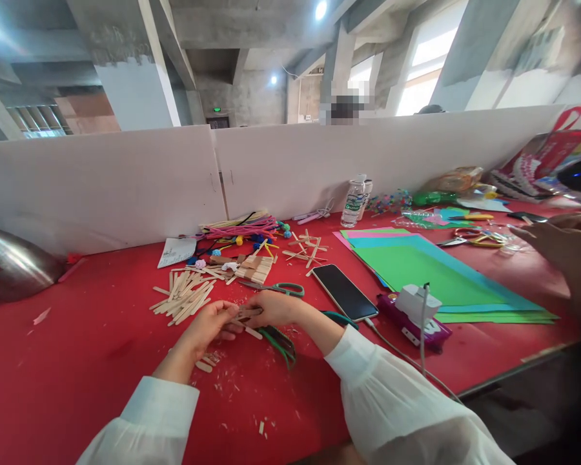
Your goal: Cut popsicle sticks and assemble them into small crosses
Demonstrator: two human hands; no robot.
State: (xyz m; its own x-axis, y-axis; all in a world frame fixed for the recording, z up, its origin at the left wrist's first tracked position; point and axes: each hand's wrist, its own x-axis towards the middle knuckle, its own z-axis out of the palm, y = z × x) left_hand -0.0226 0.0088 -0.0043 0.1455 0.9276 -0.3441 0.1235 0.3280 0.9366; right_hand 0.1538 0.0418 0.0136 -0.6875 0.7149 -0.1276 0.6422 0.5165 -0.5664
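My left hand (209,328) and my right hand (275,309) meet over the red table. The fingers of both are closed on wooden craft sticks, and one pale craft stick (253,332) points down between them. How many sticks are held is hard to make out. Beneath my right hand lies a green-handled tool (281,347), partly hidden. Scissors (288,289) with grey-green handles rest just beyond. A loose pile of craft sticks (184,297) lies past my left hand, and short cut pieces (204,365) are scattered below it.
A phone (345,292), a white charger (419,302) on a purple box, and coloured paper sheets (430,271) lie to the right. Behind are pipe cleaners (242,227), a water bottle (353,203) and a white partition (295,161). A metal jug (14,258) stands left; another person's hand (556,239) is right.
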